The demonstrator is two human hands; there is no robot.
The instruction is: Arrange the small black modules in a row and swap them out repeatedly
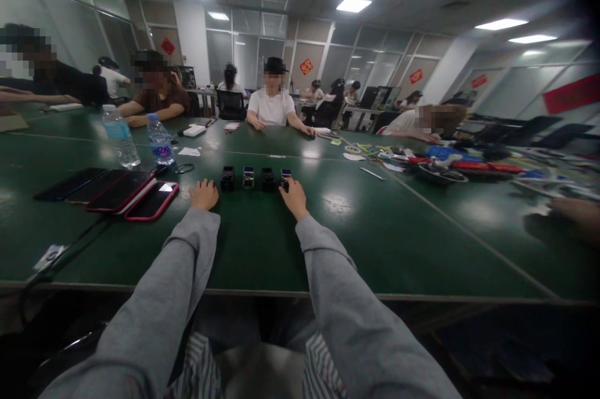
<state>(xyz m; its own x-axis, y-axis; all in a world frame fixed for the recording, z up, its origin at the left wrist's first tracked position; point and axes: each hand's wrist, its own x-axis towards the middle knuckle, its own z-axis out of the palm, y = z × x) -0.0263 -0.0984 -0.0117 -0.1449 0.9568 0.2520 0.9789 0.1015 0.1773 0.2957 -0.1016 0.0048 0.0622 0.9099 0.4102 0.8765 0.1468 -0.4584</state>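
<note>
Several small dark box-like blocks stand in a row across the green table (262, 236). The leftmost is a black block (227, 178); to its right come a block with a silvery front (248, 177) and another black block (267, 179). At the right end is a small dark block with a bluish top (285, 174). My right hand (295, 197) has its fingers closed on this end block, partly covering it. My left hand (204, 195) rests on the table left of the row, fingers spread, with nothing in it. What exactly the blocks are is too small to tell.
Left of my left hand lie several phones or tablets, one a red-edged phone (152, 201). Behind them stand two water bottles, one a labelled bottle (160, 144). Cables and parts (450, 164) clutter the right side. A person (272, 105) sits opposite.
</note>
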